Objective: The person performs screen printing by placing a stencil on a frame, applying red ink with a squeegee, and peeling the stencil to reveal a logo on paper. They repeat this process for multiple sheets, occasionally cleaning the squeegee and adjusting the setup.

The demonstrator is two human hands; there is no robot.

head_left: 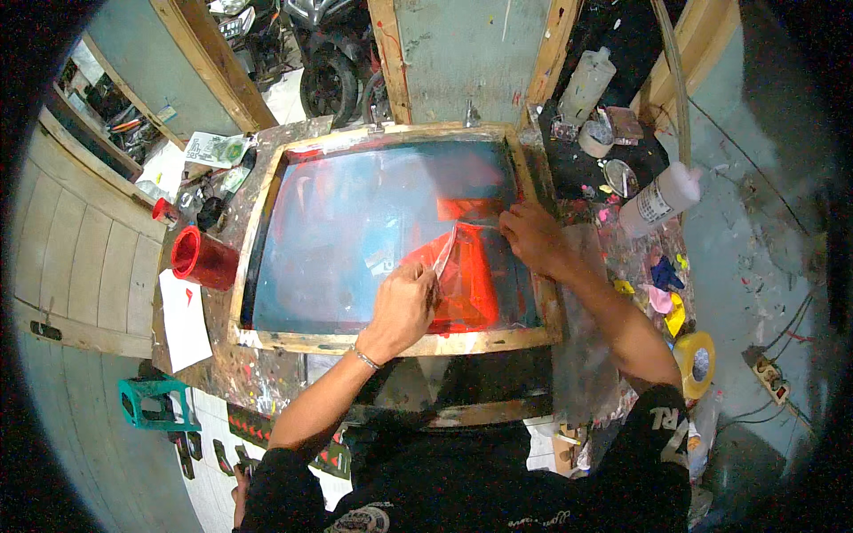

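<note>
A wooden-framed printing screen (391,342) lies on the workbench, its blue-grey mesh (329,240) smeared with red ink toward the right. My left hand (407,306) is closed in a pinch on the pale edge of a thin, red-stained sheet (446,249), over the screen's near right part. At the far right of the red patch, my right hand (530,238) is closed, its fingertips at the other end of the same edge. Between the hands that edge rises to a peak. Whether the sheet is plastic film or tape I cannot tell.
Left of the screen stand a red ink pot (203,258) and white paper (184,320). On the right are a white bottle (659,200), a yellow tape roll (696,365) and coloured scraps (662,284). A green stool (158,402) stands below left; another person's hand (241,489) shows nearby.
</note>
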